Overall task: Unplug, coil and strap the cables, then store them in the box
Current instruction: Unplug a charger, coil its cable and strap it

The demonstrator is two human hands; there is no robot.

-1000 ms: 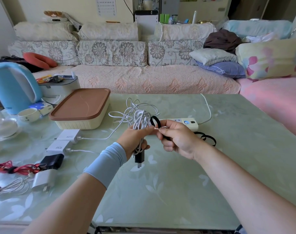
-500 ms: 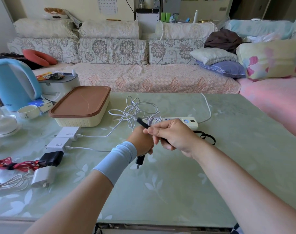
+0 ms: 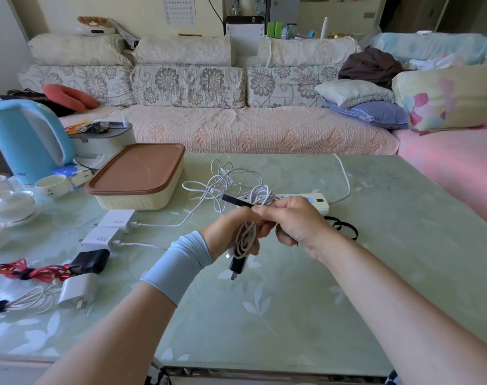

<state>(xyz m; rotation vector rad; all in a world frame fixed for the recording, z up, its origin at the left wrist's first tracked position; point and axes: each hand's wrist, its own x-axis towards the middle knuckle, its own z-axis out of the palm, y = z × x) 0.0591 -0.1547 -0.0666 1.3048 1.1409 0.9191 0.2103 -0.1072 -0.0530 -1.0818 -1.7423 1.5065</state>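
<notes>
Legible only on two white chargers, lying close together on the left part of the desk (image 3: 292, 315). On the farther charger (image 3: 117, 219): "GaN" in grey, upside down from this view. On the nearer charger (image 3: 101, 238): "90W", also grey and upside down. Rows of small dark marks on the wall chart (image 3: 179, 9) behind the sofa, too small to read. Faint blue print low on the blue kettle (image 3: 28, 140), not readable.

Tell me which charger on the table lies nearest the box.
The white charger marked GaN, just in front of the brown-lidded box; the 90W, black and plain white ones lie farther off.
</notes>
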